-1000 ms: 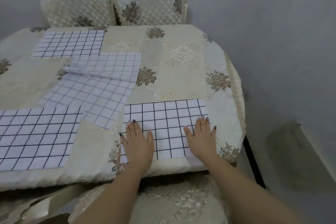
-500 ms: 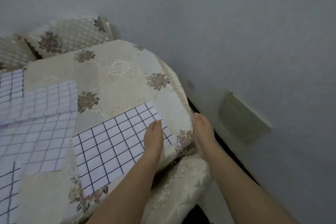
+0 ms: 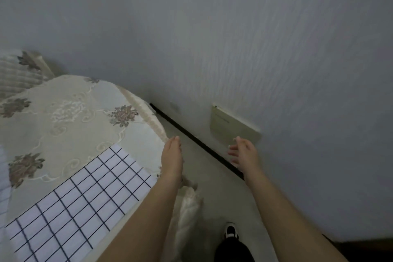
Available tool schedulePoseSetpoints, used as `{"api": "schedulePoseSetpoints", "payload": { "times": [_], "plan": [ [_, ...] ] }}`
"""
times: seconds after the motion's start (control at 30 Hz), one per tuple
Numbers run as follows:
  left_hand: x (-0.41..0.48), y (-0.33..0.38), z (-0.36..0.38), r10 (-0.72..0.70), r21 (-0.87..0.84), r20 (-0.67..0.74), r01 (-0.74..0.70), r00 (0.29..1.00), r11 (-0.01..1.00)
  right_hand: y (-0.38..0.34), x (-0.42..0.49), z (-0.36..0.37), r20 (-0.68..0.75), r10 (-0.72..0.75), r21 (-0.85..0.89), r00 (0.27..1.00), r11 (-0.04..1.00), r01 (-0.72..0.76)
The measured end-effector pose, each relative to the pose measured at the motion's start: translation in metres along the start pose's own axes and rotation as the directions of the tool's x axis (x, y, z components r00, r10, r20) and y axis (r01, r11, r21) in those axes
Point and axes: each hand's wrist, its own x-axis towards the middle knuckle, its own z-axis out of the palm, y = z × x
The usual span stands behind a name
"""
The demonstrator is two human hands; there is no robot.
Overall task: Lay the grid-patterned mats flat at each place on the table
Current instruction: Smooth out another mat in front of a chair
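Two bare hands, both empty: your left hand (image 3: 172,156) hangs straight-fingered just past the table rim, and your right hand (image 3: 244,153) is loosely spread over the floor at its 3 o'clock. One white rectangular mat with a black grid (image 3: 85,195) lies flat on the cream floral-clothed table (image 3: 63,112), at 8 o'clock. A pale gridded sliver (image 3: 3,168) at 9 o'clock is probably a second mat. One quilted chair back (image 3: 14,74) stands at 10 o'clock. At the next place, square the mat to the edge and smooth it outward with flat palms.
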Motion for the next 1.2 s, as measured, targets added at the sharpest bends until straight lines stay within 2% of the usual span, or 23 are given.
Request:
{"api": "schedulePoseSetpoints", "payload": {
  "times": [0.13,0.37,0.73,1.2],
  "plan": [
    [0.011,-0.002,0.025,0.042,0.034,-0.019,-0.042,0.999,0.999,-0.004,0.026,-0.007,0.047,-0.014,0.006,0.999,1.000,0.013],
    [0.047,-0.001,0.069,0.058,0.017,-0.143,-0.056,0.988,0.998,-0.024,0.097,-0.013,0.175,-0.010,-0.064,0.984,0.998,0.022],
    [0.093,0.006,0.098,0.037,-0.086,-0.333,-0.070,0.942,0.994,-0.052,0.184,0.008,0.409,-0.009,-0.102,0.912,0.993,0.055],
    [0.197,0.039,0.102,-0.023,-0.188,-0.405,-0.058,0.914,0.980,-0.068,0.281,0.101,0.485,0.052,-0.224,0.873,0.972,0.067]
  ]
}}
